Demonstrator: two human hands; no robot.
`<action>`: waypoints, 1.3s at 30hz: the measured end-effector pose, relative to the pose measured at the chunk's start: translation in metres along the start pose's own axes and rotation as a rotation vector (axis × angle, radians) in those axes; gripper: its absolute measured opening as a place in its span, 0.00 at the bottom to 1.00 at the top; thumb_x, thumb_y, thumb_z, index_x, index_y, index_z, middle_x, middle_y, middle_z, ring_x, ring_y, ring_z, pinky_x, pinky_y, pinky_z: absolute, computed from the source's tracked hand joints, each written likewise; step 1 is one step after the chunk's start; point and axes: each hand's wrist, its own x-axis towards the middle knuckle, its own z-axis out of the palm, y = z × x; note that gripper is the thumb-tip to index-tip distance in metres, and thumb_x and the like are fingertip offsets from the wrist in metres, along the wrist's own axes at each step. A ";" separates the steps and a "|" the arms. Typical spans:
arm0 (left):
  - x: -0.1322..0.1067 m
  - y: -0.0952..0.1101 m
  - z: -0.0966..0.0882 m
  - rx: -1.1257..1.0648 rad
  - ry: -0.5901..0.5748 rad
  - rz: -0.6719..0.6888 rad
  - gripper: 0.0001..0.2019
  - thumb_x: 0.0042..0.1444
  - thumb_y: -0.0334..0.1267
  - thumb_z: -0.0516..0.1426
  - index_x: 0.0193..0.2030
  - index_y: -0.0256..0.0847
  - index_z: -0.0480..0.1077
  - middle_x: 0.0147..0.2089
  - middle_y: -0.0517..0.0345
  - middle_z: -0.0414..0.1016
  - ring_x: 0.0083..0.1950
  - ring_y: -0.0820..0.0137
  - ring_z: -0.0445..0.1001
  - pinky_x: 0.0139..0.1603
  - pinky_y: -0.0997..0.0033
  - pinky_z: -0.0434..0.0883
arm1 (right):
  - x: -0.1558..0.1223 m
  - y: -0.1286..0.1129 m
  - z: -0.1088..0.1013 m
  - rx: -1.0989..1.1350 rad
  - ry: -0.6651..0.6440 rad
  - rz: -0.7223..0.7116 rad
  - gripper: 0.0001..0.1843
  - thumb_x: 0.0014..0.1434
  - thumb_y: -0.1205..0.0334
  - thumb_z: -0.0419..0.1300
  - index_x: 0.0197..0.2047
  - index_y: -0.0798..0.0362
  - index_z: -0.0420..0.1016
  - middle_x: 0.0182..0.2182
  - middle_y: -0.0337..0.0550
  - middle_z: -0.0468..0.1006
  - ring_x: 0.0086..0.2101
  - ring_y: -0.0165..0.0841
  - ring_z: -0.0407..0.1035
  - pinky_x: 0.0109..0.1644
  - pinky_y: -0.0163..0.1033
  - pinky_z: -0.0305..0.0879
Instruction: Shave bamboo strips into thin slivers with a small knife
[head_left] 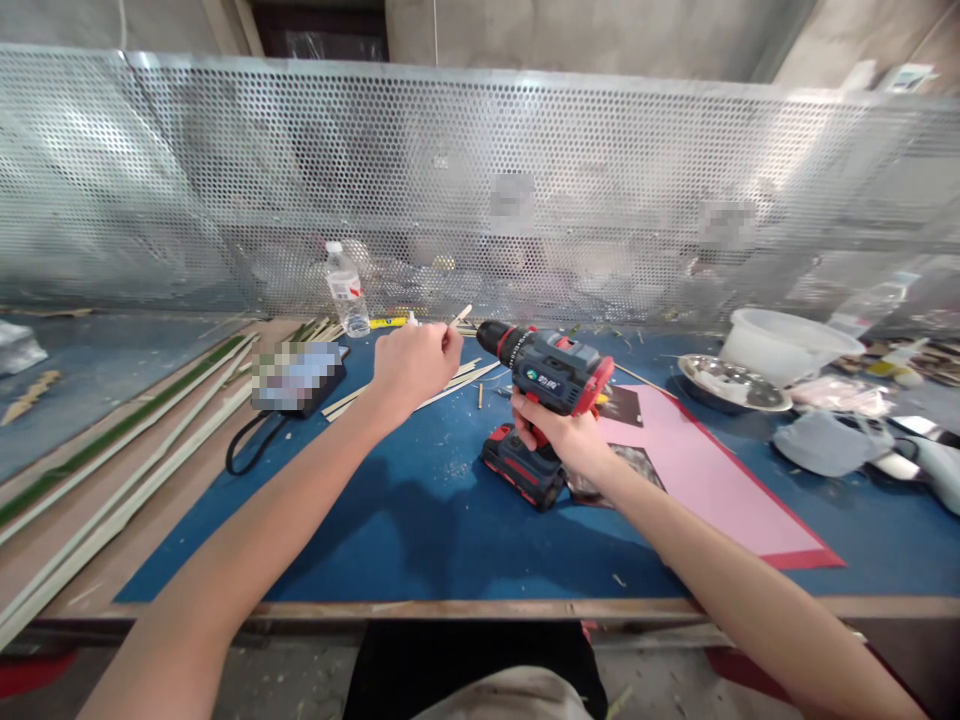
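Head view: left hand [415, 370] reaching forward, fingers pressed together, pinching one thin pale bamboo sliver [459, 316]. Right hand [559, 428] closed around the handle of one grey-and-red cordless drill [551, 365], chuck aimed left, just beside the sliver. Two pale bamboo strips [346, 402] lie below the left hand on a blue work mat [420, 520]; pink sheet [712, 480] touches the right hand's wrist side.

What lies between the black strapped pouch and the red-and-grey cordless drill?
Thin pale bamboo strips lie on the blue bench mat, beneath the raised left hand, as the head camera shows.
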 end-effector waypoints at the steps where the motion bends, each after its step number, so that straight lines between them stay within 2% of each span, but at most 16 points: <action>1: 0.000 0.000 0.000 0.003 0.002 -0.003 0.27 0.72 0.48 0.43 0.40 0.40 0.82 0.36 0.42 0.83 0.39 0.54 0.82 0.41 0.58 0.71 | 0.000 0.001 0.000 0.004 0.000 -0.004 0.18 0.68 0.45 0.61 0.34 0.50 0.69 0.18 0.34 0.70 0.22 0.30 0.63 0.37 0.41 0.63; 21: 0.005 -0.003 -0.002 0.022 -0.009 -0.015 0.28 0.72 0.47 0.43 0.38 0.38 0.82 0.36 0.40 0.83 0.40 0.54 0.82 0.39 0.61 0.69 | 0.000 0.003 0.000 -0.014 0.013 0.004 0.21 0.67 0.43 0.61 0.31 0.50 0.70 0.19 0.35 0.71 0.22 0.29 0.63 0.36 0.40 0.63; 24: 0.008 -0.010 -0.001 0.030 0.003 -0.037 0.28 0.71 0.46 0.43 0.39 0.36 0.82 0.37 0.39 0.83 0.39 0.53 0.81 0.38 0.61 0.68 | -0.001 0.002 -0.001 -0.025 0.022 0.002 0.21 0.67 0.43 0.61 0.32 0.51 0.70 0.19 0.35 0.71 0.23 0.30 0.64 0.37 0.41 0.64; 28: 0.015 -0.030 -0.001 -0.037 -0.014 -0.069 0.26 0.71 0.46 0.44 0.39 0.36 0.81 0.36 0.39 0.81 0.36 0.57 0.78 0.36 0.63 0.63 | -0.001 0.002 0.000 -0.012 0.023 -0.006 0.20 0.68 0.43 0.60 0.34 0.50 0.71 0.18 0.34 0.71 0.23 0.30 0.64 0.38 0.41 0.64; 32: 0.016 -0.041 -0.003 -0.306 -0.200 0.132 0.23 0.71 0.45 0.45 0.30 0.39 0.73 0.31 0.50 0.76 0.33 0.65 0.72 0.36 0.66 0.60 | -0.001 0.006 0.001 0.011 0.027 -0.012 0.18 0.68 0.43 0.61 0.38 0.51 0.74 0.19 0.33 0.70 0.22 0.29 0.62 0.36 0.40 0.62; 35: 0.013 -0.039 -0.004 -0.496 -0.386 0.283 0.20 0.70 0.43 0.45 0.29 0.40 0.68 0.29 0.56 0.72 0.32 0.70 0.68 0.37 0.68 0.60 | -0.003 0.002 -0.004 0.049 0.047 0.002 0.18 0.66 0.43 0.64 0.42 0.51 0.75 0.19 0.32 0.69 0.22 0.28 0.60 0.32 0.39 0.59; 39: 0.005 -0.032 -0.012 -0.646 -0.586 0.326 0.20 0.73 0.46 0.44 0.31 0.42 0.64 0.28 0.60 0.65 0.29 0.72 0.62 0.34 0.69 0.60 | -0.001 -0.019 -0.031 0.140 0.219 -0.059 0.16 0.62 0.49 0.69 0.44 0.51 0.77 0.24 0.34 0.71 0.21 0.27 0.61 0.28 0.38 0.57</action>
